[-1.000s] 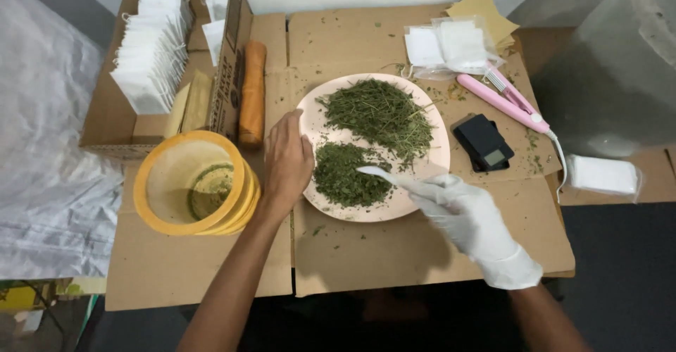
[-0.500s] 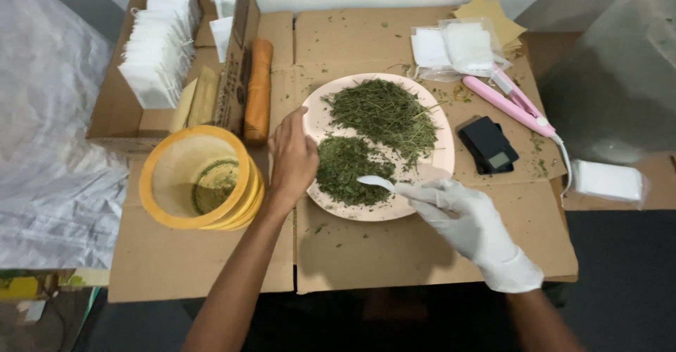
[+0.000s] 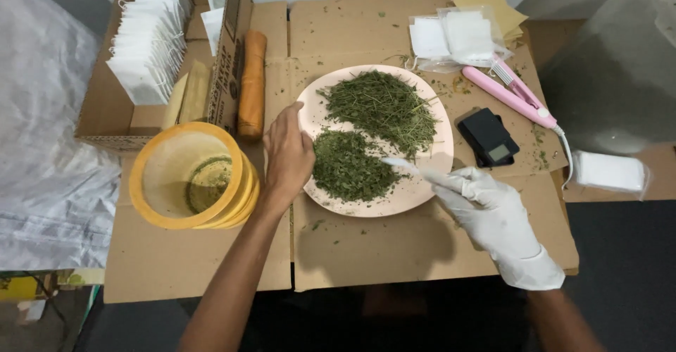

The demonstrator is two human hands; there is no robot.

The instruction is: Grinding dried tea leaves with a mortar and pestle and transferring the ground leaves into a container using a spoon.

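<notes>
your gloved right hand (image 3: 493, 211) is clamped on a white spoon (image 3: 408, 168), its tip at the nearer heap of dried herbs (image 3: 346, 165). your bare left hand (image 3: 287, 156) rests fingers apart, holding nothing, on the left rim of the pink plate (image 3: 440, 156), mid-cardboard. beyond lies the farther heap (image 3: 384, 105).

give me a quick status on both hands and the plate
Left hand bare, resting on plate rim. Right hand gloved, holding white spoon at the near herb pile. Nothing in the way.
</notes>
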